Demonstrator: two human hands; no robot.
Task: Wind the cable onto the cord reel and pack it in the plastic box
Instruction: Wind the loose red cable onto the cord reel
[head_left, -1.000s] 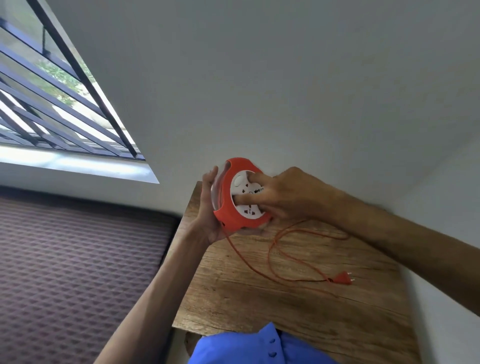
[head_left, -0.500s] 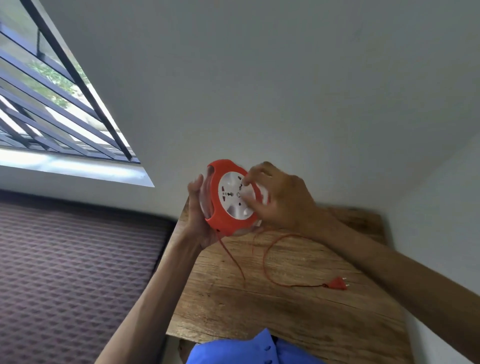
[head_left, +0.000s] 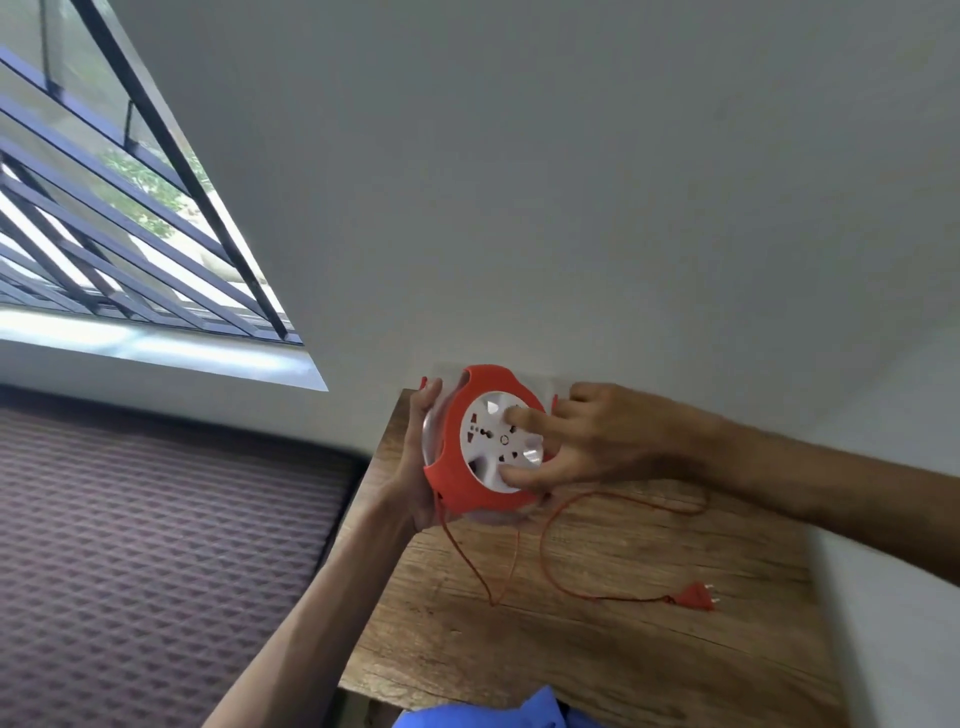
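An orange cord reel (head_left: 457, 467) with a white socket face (head_left: 493, 441) is held upright above the wooden table (head_left: 597, 649). My left hand (head_left: 415, 467) grips its rim from behind on the left. My right hand (head_left: 597, 441) presses its fingers on the white face from the right. A thin orange cable (head_left: 545, 561) hangs from the reel's bottom and loops over the table to an orange plug (head_left: 696, 596) lying flat at the right. A clear plastic box (head_left: 545, 382) shows faintly behind the reel against the wall.
The table stands in a corner between white walls. A dark patterned mattress (head_left: 156, 545) lies to its left, under a barred window (head_left: 104, 208). A blue shirt (head_left: 493, 712) shows at the bottom edge.
My right fingers have turned round the white face. The loose cable on the table has got shorter, and the plug has slid a little toward the reel.
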